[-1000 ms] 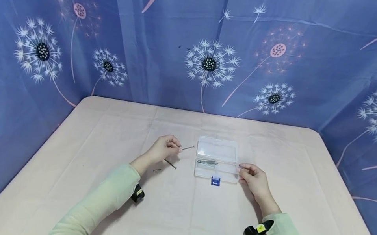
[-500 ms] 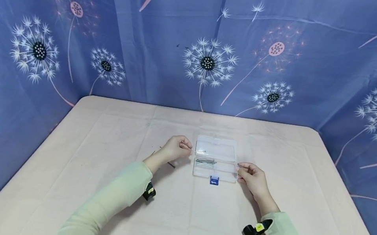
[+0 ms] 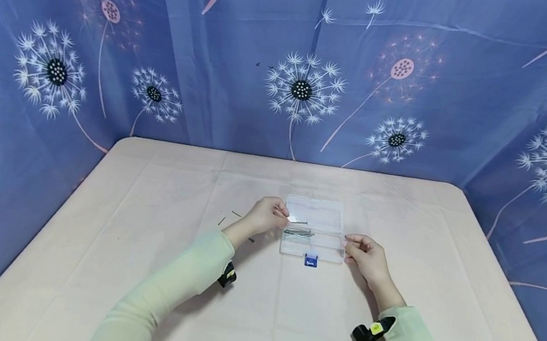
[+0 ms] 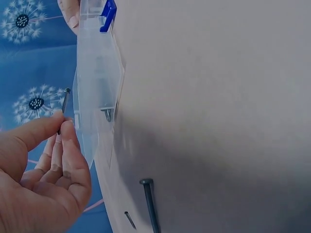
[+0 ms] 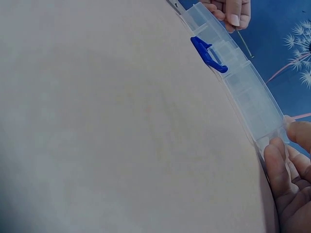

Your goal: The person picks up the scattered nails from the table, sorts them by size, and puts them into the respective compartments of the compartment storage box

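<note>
My left hand (image 3: 267, 216) pinches a nail (image 4: 65, 103) between thumb and forefinger, its flat head pointing away from the fingers. In the head view the nail crosses the raised lid of a clear plastic box (image 3: 327, 255). The box stands open with its lid tipped back and a blue latch (image 3: 310, 260) at the front. Several nails (image 3: 299, 232) lie together in its left compartment. On the box's right end, my right hand (image 3: 369, 264) holds the wall between thumb and fingers, as the right wrist view shows.
Left of the box, loose nails lie on the pale cloth (image 3: 244, 316): a thick one (image 4: 149, 204) and a smaller one (image 4: 129, 220) show in the left wrist view. Another thin nail (image 3: 236, 213) lies behind my left wrist. A blue dandelion-print curtain (image 3: 224, 72) surrounds the table.
My left hand has moved right with the nail, from over the loose nails to the box's left side. The right hand and box have stayed in place.
</note>
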The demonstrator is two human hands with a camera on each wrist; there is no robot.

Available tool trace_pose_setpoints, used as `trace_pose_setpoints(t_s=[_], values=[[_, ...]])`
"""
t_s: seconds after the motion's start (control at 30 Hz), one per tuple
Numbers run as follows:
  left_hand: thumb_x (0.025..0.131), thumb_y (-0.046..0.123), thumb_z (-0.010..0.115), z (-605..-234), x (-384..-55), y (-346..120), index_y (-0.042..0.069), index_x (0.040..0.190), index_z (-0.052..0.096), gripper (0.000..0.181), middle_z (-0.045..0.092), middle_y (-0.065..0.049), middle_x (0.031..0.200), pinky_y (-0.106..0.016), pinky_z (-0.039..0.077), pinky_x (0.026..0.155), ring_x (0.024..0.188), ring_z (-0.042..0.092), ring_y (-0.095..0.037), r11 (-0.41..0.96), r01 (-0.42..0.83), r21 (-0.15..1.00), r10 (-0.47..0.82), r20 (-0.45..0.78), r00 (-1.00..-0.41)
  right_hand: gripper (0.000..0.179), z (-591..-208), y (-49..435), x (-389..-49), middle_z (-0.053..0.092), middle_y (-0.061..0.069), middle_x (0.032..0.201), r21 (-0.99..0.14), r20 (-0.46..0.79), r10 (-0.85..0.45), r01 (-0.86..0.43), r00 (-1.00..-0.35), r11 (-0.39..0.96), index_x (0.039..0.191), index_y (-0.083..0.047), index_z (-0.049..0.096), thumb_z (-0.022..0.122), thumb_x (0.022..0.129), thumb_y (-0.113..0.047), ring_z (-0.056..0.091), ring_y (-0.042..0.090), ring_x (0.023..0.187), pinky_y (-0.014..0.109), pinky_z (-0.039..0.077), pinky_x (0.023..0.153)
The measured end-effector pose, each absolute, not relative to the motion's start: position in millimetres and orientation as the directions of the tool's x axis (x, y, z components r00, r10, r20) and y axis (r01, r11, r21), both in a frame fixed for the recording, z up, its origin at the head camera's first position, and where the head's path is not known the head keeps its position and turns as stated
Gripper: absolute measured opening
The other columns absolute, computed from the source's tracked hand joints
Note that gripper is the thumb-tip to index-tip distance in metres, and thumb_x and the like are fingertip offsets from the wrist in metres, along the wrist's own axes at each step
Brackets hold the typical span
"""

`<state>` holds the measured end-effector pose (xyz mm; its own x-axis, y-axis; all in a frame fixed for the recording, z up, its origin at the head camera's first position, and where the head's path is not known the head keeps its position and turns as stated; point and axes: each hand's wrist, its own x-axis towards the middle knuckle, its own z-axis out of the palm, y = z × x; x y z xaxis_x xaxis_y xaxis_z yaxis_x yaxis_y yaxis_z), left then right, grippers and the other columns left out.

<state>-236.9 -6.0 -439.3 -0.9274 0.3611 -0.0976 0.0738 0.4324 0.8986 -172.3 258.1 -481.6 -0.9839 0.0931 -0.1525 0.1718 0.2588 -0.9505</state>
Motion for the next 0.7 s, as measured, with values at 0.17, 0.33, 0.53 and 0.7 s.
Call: trace_pose_setpoints(t_s=[0.17,0.33,0.53,0.7], values=[[0.077,-0.004,0.066,-438,-235,0,-0.004,0.091,0.061,0.014,0.067,-0.014,0.084,-0.021,0.054,0.063,0.068,0.061,-0.012,0.433,0.082,0.898,0.364,-0.090,-0.927,0.037,-482,258,-173,0.058,-0.005,0.084,-0.947,-0.153,0.097,0.174,-0.983,0.270,0.122,0.012,0.050,0.059,0.092,-0.008,0.055,0.000,0.069,0.015,0.053,0.064],[0.077,-0.002,0.066,-438,-234,5,-0.003,0.085,0.062,0.010,0.066,-0.008,0.075,-0.017,0.049,0.057,0.060,0.056,-0.007,0.436,0.109,0.893,0.365,-0.065,-0.929,0.036,-482,259,-173,0.058,-0.005,0.083,-0.952,-0.149,0.098,0.169,-0.984,0.256,0.121,0.013,0.051,0.058,0.092,-0.007,0.055,0.000,0.069,0.015,0.053,0.064],[0.079,0.000,0.067,-440,-233,11,-0.002,0.083,0.063,0.006,0.064,-0.006,0.071,-0.016,0.044,0.050,0.055,0.052,-0.006,0.473,0.152,0.868,0.362,-0.034,-0.932,0.037,-482,259,-172,0.059,-0.005,0.083,-0.955,-0.156,0.087,0.173,-0.984,0.242,0.121,0.013,0.051,0.059,0.092,-0.007,0.056,0.001,0.069,0.015,0.053,0.064],[0.080,0.001,0.068,-440,-231,12,-0.001,0.083,0.063,0.007,0.063,-0.005,0.072,-0.015,0.043,0.053,0.060,0.051,-0.007,0.495,0.172,0.852,0.369,-0.027,-0.929,0.036,-483,259,-172,0.059,-0.003,0.084,-0.957,-0.154,0.087,0.171,-0.984,0.235,0.121,0.013,0.051,0.059,0.092,-0.007,0.056,0.001,0.069,0.015,0.053,0.064]])
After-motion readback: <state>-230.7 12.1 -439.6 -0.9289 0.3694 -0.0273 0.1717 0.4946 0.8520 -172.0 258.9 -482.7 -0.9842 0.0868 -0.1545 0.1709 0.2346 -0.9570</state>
